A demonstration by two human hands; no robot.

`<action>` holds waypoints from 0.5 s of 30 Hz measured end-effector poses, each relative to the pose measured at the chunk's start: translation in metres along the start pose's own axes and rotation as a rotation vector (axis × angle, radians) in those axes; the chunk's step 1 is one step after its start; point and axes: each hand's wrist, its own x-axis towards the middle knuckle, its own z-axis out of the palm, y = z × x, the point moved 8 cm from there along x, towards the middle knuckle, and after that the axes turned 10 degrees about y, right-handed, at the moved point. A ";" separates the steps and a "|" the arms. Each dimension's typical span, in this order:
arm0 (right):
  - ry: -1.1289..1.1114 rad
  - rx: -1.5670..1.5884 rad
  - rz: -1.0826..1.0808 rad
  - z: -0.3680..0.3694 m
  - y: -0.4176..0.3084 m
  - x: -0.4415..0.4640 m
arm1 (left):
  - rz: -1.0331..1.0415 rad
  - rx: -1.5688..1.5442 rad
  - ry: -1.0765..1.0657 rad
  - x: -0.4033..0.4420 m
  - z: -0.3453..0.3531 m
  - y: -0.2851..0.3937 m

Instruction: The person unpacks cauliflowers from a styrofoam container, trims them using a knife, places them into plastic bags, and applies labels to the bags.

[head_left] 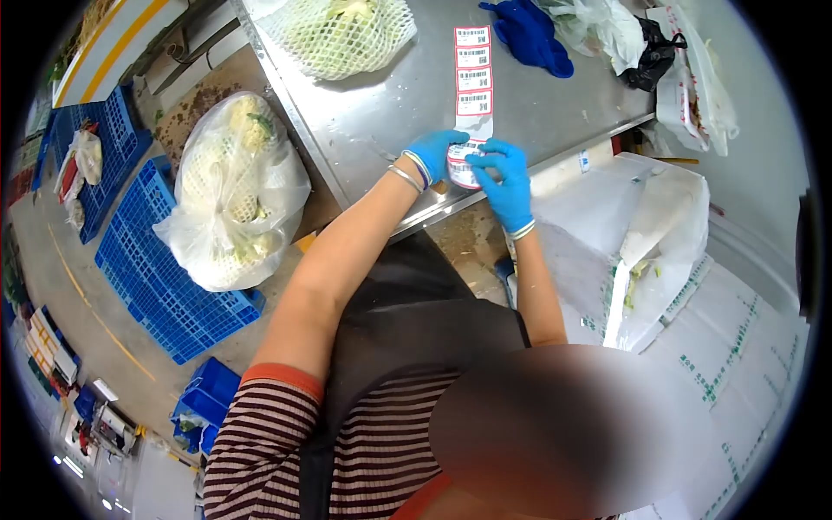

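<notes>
A strip of white labels point(473, 81) with red borders and barcodes lies along the metal table, running down to a small roll of labels point(463, 174) near the table's edge. My left hand point(432, 154), in a blue glove, has its fingertips closed at the roll's upper left, where the strip meets it. On the other side my right hand point(506, 184), also gloved in blue, grips the roll with bent fingers. Part of the roll is hidden behind the fingers.
Net-wrapped cauliflower point(342, 35) sits on the metal table point(390, 104), with a blue glove point(530, 36) and a black plastic bag point(652, 56) farther right. A bag of cauliflowers point(238, 195) stands at left by blue pallets point(160, 269). White packaging point(598, 225) lies at right.
</notes>
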 end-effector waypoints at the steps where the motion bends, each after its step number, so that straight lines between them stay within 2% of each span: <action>1: 0.008 0.011 0.017 0.001 0.001 -0.008 | 0.024 0.042 0.045 0.001 -0.001 0.000; 3: 0.016 0.058 0.059 -0.002 -0.003 -0.015 | 0.033 0.141 0.207 -0.017 0.005 0.005; 6: 0.055 0.165 0.128 -0.018 -0.021 -0.014 | 0.075 0.221 0.292 -0.017 0.006 0.006; 8: 0.178 0.418 0.354 -0.043 -0.015 -0.013 | 0.108 0.200 0.367 0.037 -0.025 -0.006; 9: 0.243 0.543 0.467 -0.053 -0.005 -0.016 | 0.113 0.171 0.317 0.038 -0.021 -0.006; 11: 0.369 0.758 0.460 -0.077 0.008 -0.016 | 0.111 0.115 0.213 0.035 -0.017 -0.010; 12: 0.395 0.817 0.486 -0.084 0.006 -0.011 | 0.094 0.271 0.264 0.006 -0.005 -0.005; 15: 0.418 0.706 0.605 -0.087 0.020 -0.006 | 0.289 0.839 0.255 -0.092 0.019 0.019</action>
